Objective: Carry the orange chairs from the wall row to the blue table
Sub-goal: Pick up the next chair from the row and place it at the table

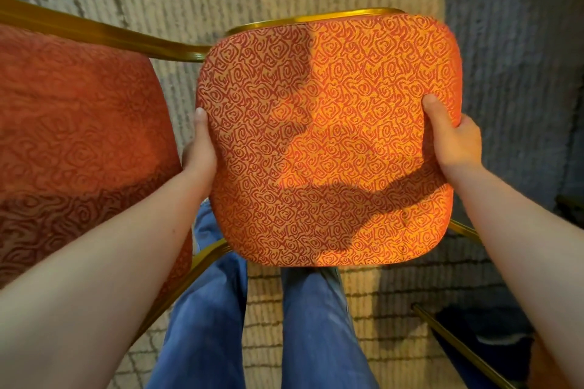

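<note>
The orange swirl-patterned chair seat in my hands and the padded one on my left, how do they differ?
The held orange swirl-patterned seat is gripped at its side edges by the left hand and right hand; the left padded seat is untouched. The held seat looks bright orange; the left seat looks darker red. Both have swirl fabric and gold metal frames.

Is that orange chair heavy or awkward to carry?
The orange chair is probably fairly light: left hand and right hand hold it by its seat edges. Its gold frame looks rigid, so little flex. The woven padding likely gives grip.
</note>
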Motion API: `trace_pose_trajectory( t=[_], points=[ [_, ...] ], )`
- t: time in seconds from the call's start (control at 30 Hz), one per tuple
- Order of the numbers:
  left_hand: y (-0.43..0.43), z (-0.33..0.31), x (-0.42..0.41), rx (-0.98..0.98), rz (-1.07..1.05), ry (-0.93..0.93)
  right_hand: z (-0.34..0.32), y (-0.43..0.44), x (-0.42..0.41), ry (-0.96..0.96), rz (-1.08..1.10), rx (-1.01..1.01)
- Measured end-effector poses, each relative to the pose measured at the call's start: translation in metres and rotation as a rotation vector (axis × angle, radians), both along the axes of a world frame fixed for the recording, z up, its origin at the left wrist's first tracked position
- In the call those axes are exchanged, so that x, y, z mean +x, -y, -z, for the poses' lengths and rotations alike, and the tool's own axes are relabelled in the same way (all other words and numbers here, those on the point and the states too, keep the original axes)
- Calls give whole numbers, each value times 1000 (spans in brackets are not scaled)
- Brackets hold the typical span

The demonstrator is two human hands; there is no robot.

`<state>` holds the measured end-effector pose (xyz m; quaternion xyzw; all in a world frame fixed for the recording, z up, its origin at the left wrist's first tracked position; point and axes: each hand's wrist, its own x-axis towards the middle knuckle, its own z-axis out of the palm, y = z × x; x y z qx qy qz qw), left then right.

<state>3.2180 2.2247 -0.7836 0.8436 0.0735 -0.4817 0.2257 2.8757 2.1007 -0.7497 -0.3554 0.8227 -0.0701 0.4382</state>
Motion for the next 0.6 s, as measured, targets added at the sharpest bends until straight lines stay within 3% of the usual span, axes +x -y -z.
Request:
trace_pose_trajectory(
  t=[0.33,0.47,0.6],
  points=[
    [11,-54,-15,1,109,28,-56,-33,40,-126,-14,-28],
    [6,-106,-23,-54,228,-14,-98,-59,56,20,7,8],
    [6,-175,-30,-48,381,-207,-157,-82,74,186,37,50]
  ],
)
